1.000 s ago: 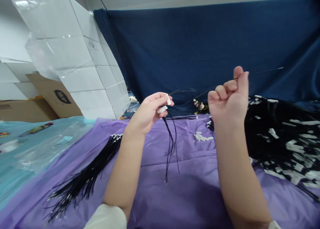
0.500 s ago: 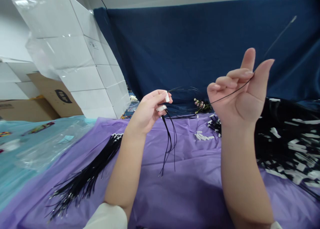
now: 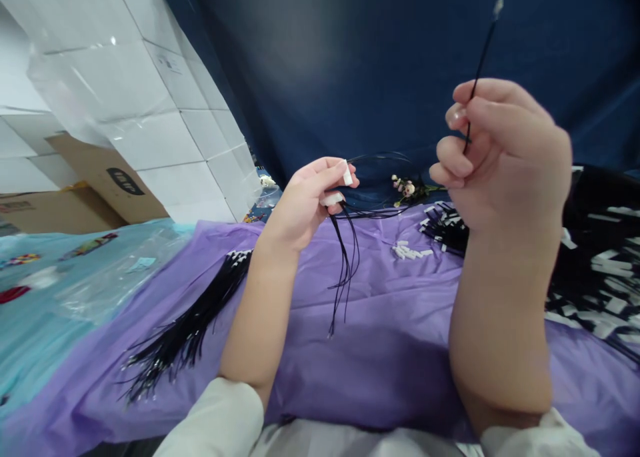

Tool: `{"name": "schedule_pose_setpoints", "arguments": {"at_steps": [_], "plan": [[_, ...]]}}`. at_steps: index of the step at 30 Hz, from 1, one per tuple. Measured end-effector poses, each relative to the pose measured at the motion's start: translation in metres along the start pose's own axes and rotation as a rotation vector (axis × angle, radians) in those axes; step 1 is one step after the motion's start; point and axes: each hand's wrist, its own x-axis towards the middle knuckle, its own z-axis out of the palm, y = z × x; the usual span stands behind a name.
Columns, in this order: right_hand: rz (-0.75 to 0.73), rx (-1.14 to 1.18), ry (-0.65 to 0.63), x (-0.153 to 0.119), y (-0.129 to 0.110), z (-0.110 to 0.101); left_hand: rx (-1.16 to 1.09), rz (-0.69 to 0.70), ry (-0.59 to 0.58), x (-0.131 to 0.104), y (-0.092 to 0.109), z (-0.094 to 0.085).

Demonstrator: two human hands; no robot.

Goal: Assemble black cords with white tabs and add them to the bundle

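Observation:
In the middle, my left hand (image 3: 307, 204) is closed on thin black cords with small white tags. One white tag (image 3: 347, 172) sticks out at the fingertips and another lies lower against the fingers. Loose black cords (image 3: 342, 264) dangle below this hand, and a few thin strands stretch off to its right. Raised at the right, my right hand (image 3: 510, 147) pinches a single black cord (image 3: 483, 60) between thumb and fingers. That cord points upward and ends in a pale tip. Whether it connects to the left hand's cords, I cannot tell.
A fanned bundle of black cords (image 3: 200, 320) lies on the purple cloth (image 3: 380, 350) at left. White tags (image 3: 410, 250) and a smaller cord bundle (image 3: 443, 225) are behind. A large tagged pile (image 3: 605, 257) fills the right. White boxes (image 3: 170, 137) are stacked back left.
My right hand has turned over and closed its fingers around the cord, whose tip now points more upright. My left hand keeps its hold. The view has tilted down slightly.

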Motion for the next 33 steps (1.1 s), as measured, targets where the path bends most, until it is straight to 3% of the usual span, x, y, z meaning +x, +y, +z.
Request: {"name": "schedule_pose_setpoints", "arguments": {"at_steps": [5,13,19,28,33], "plan": [[-0.187,-0.295,-0.042,-0.010,-0.006,0.002,0.003,-0.017,-0.022,-0.003,0.000,0.004],[-0.186,-0.734,-0.263,-0.023,-0.018,0.004,0.129,0.002,-0.162,-0.013,0.006,0.003],[-0.149,-0.843,-0.338,-0.025,-0.019,0.003,0.229,-0.013,-0.267,-0.015,0.009,-0.004],[-0.143,-0.840,-0.309,-0.024,-0.016,0.004,0.301,-0.060,-0.312,-0.012,0.010,-0.015],[-0.146,-0.903,-0.326,-0.017,0.002,0.006,0.345,-0.079,-0.385,-0.003,-0.004,-0.018]]}}
